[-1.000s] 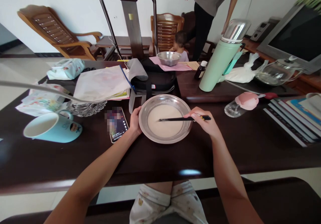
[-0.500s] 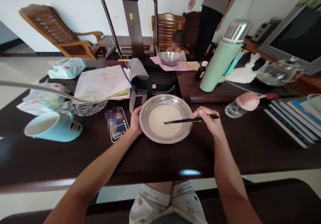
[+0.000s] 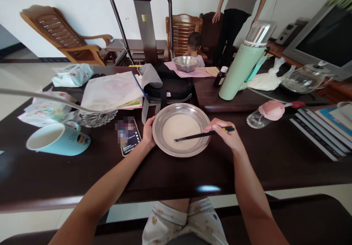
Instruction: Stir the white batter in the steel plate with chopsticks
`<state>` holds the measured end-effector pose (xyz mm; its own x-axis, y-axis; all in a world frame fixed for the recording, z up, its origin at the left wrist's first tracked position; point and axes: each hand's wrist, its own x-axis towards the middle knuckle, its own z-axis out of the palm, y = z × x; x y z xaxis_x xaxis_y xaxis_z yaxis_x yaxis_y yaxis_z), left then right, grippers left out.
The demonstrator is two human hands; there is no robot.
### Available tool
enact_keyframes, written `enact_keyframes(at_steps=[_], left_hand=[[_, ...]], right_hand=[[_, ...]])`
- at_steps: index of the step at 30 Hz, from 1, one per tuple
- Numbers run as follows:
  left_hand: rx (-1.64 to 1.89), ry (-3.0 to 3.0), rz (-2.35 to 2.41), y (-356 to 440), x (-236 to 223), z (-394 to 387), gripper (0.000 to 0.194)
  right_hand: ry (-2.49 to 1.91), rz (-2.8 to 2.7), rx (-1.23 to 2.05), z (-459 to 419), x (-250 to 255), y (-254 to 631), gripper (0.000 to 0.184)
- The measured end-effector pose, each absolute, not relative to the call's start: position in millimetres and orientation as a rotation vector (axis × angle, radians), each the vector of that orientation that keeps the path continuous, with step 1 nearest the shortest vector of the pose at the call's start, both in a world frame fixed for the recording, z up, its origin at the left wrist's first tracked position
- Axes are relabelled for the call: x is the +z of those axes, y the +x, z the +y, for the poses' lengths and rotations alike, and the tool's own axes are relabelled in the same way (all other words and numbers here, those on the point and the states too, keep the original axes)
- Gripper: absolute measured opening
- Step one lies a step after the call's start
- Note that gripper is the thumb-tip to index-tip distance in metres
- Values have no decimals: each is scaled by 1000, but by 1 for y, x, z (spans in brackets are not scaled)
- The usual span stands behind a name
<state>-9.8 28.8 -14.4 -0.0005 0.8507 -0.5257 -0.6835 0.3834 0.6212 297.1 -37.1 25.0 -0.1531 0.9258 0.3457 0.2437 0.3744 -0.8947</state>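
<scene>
A round metal bowl [image 3: 205, 118] stands on the dark wooden table in front of me, holding a pale, milky liquid [image 3: 180, 127]. My left hand [image 3: 149, 132] grips the bowl's left rim, its fingers partly hidden behind the edge. Black chopsticks [image 3: 196, 135] are pinched in my right hand [image 3: 223, 130] at the bowl's right side. Their tips dip into the liquid left of its middle. Just left of my left hand lies a phone [image 3: 130, 137] with its screen lit.
A light blue mug [image 3: 62, 138] and a glass dish [image 3: 96, 118] stand at left. Behind the bowl is a black bag [image 3: 170, 87]. To the right are a green thermos [image 3: 240, 69], a pink-lidded bottle [image 3: 265, 114] and stacked books [image 3: 319, 131]. A person [image 3: 236, 18] stands beyond the table, near a seated child [image 3: 194, 47].
The chopstick tips have moved left and toward me through the liquid, and my right hand has shifted left with them. My left hand stays put. The standing person has moved slightly right.
</scene>
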Motion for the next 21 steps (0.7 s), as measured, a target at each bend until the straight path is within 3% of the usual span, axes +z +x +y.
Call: enact_keyframes(at_steps=[16,21], left_hand=[[1238,214,1015,-8,-13,29,13],[1234,217,993,-10,-17,30,16]], right_hand=[[-1107,-1612,744,-37,26,299,49],[-1065,-1597,861,-38,26,298,50]])
